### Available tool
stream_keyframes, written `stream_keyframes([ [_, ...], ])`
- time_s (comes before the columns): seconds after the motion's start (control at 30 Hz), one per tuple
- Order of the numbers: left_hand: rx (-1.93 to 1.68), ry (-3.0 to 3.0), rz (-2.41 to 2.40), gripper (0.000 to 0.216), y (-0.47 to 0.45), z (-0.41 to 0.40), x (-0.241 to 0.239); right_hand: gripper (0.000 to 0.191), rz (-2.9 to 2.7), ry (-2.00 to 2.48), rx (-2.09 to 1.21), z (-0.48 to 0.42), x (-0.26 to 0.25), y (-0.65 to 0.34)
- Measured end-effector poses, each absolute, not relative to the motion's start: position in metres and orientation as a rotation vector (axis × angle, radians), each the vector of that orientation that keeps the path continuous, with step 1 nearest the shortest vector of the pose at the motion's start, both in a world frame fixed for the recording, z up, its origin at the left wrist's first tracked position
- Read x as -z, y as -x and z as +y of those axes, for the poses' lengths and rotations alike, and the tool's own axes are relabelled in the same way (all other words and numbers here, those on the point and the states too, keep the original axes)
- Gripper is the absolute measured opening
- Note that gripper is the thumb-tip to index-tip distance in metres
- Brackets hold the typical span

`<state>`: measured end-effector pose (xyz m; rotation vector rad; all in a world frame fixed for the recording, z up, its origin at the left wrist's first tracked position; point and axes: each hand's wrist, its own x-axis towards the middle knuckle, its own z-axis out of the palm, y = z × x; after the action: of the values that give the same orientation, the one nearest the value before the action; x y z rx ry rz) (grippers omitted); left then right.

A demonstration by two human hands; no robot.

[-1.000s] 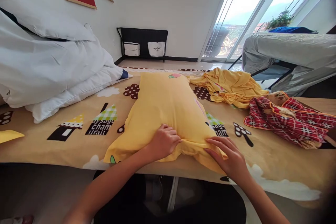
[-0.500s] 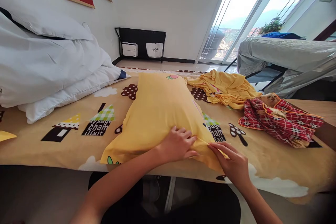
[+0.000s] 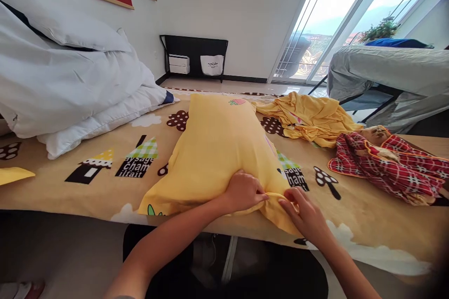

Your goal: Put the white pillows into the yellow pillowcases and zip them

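Note:
A plump pillow in a yellow pillowcase [image 3: 217,149] lies lengthwise before me, its near end close to the table's front edge. A strawberry print shows at its far end. My left hand [image 3: 244,190] is closed on the case's near edge, right of the middle, with thumb and fingers pinching the cloth. Just to the right, my right hand [image 3: 303,210] pinches the same edge near the corner. A short fold of yellow cloth stretches between the two hands. The fingertips' inner sides are partly hidden.
White pillows [image 3: 80,88] are heaped at the left on the patterned cloth [image 3: 115,196]. Crumpled yellow fabric [image 3: 315,117] lies at the back right, beside a red plaid cloth item [image 3: 389,159]. A yellow piece [image 3: 16,175] pokes in at the left edge.
My left hand has gone from lying with fingers spread on the pillow to pinching the case's edge. My right hand stays at the corner. The view has shifted slightly.

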<state>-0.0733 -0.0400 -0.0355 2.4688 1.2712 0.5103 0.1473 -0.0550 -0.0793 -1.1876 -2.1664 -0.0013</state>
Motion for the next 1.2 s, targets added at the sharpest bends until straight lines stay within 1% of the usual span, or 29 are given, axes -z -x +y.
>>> stream_keyframes([
  [0.07, -0.561, -2.297, 1.335, 0.026, 0.069, -0.039, 0.035, 0.019, -2.162, 1.209, -0.119, -0.062, 0.084, -0.155],
  [0.13, -0.575, -2.24, 1.353, 0.029, 0.065, -0.038, 0.037, 0.017, -2.128, 1.215, -0.157, -0.068, 0.086, -0.158],
  [0.27, -0.564, -2.466, 1.303, 0.034, 0.063, -0.041, 0.044, 0.012, -2.13, 1.147, 0.026, -0.071, 0.084, -0.159],
  [0.43, -0.591, -2.786, 1.224, 0.054, 0.063, -0.047, 0.05, 0.008, -2.202, 1.071, 0.114, -0.065, 0.067, -0.163],
  [0.53, -0.528, -2.817, 1.199, 0.044, 0.061, -0.046, 0.051, 0.012, -2.167, 1.086, 0.165, -0.06, 0.066, -0.161],
  [0.6, -0.493, -2.803, 1.207, 0.036, 0.059, -0.044, 0.053, 0.018, -2.117, 1.161, 0.121, -0.058, 0.072, -0.157],
  [0.73, -0.513, -2.809, 1.225, 0.025, 0.053, -0.044, 0.059, 0.034, -1.958, 1.51, -0.17, -0.058, 0.085, -0.157],
  [0.8, -0.567, -2.806, 1.205, 0.024, 0.051, -0.043, 0.06, 0.041, -1.842, 1.677, -0.406, -0.063, 0.087, -0.16],
  [0.9, -0.647, -2.748, 1.152, 0.026, 0.052, -0.041, 0.06, 0.05, -1.694, 1.681, -0.899, -0.073, 0.085, -0.161],
  [0.93, -0.667, -2.737, 1.138, 0.027, 0.053, -0.041, 0.059, 0.055, -1.64, 1.645, -0.992, -0.076, 0.084, -0.16],
  [0.97, -0.688, -2.747, 1.13, 0.029, 0.055, -0.041, 0.059, 0.06, -1.593, 1.625, -1.0, -0.079, 0.084, -0.159],
  [1.0, -0.719, -2.777, 1.127, 0.03, 0.056, -0.042, 0.06, 0.063, -1.568, 1.63, -0.932, -0.082, 0.085, -0.158],
  [1.03, -0.761, -2.826, 1.127, 0.03, 0.058, -0.042, 0.06, 0.063, -1.566, 1.651, -0.817, -0.083, 0.085, -0.157],
  [1.1, -0.854, -2.954, 1.1, 0.033, 0.061, -0.044, 0.064, 0.055, -1.613, 1.693, -0.588, -0.082, 0.087, -0.158],
  [1.13, -0.878, -3.017, 1.067, 0.035, 0.061, -0.044, 0.066, 0.052, -1.648, 1.704, -0.515, -0.079, 0.088, -0.161],
  [1.2, -0.835, -3.109, 0.993, 0.04, 0.061, -0.045, 0.07, 0.051, -1.703, 1.717, -0.478, -0.072, 0.088, -0.167],
])
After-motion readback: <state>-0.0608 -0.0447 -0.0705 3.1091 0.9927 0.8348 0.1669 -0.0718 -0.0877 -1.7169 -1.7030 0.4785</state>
